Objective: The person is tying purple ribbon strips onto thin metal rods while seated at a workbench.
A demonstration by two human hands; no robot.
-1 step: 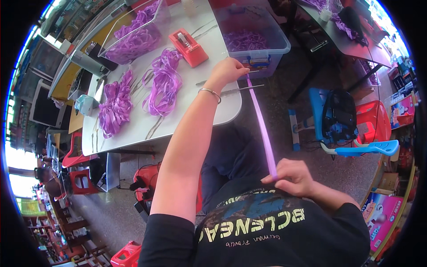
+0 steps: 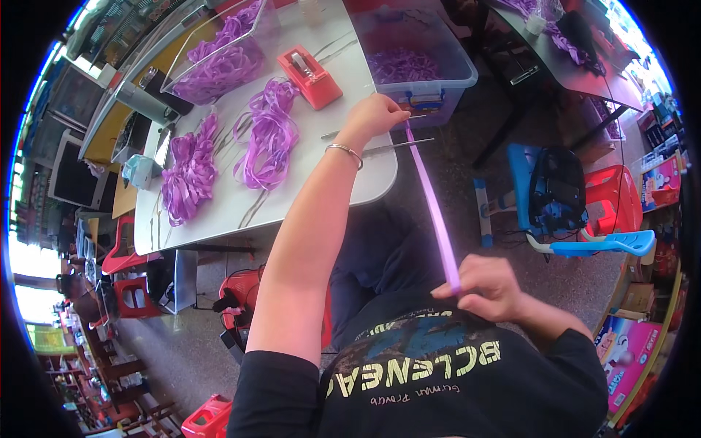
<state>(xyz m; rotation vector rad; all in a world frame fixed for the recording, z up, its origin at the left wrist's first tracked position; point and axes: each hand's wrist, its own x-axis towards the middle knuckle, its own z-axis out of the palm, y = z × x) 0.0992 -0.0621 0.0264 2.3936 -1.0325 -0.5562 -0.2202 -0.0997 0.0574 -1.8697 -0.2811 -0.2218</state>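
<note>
A shiny purple ribbon (image 2: 436,208) runs taut between my two hands. At the table's right edge my left hand (image 2: 376,114) is closed in a pinch on its far end, beside two thin metal rods (image 2: 420,141) that stick out past the edge. My right hand (image 2: 485,287) pinches the near end between thumb and fingers, close to my shirt. Two loose purple ribbon bundles, a looped one (image 2: 269,135) and a gathered one (image 2: 190,171), lie on the white table (image 2: 314,179). How the ribbon meets the rods is partly hidden by my left fingers.
A red tape dispenser (image 2: 309,77) sits beyond my left forearm. A clear bin (image 2: 263,29) of ribbon stands at the far left. Beyond the table's right edge is a plastic tub (image 2: 460,69) holding more ribbon. A blue chair (image 2: 522,190) with a black bag stands at right.
My right hand has shifted slightly to the right, carrying the near end of the ribbon with it. My left hand stays in place.
</note>
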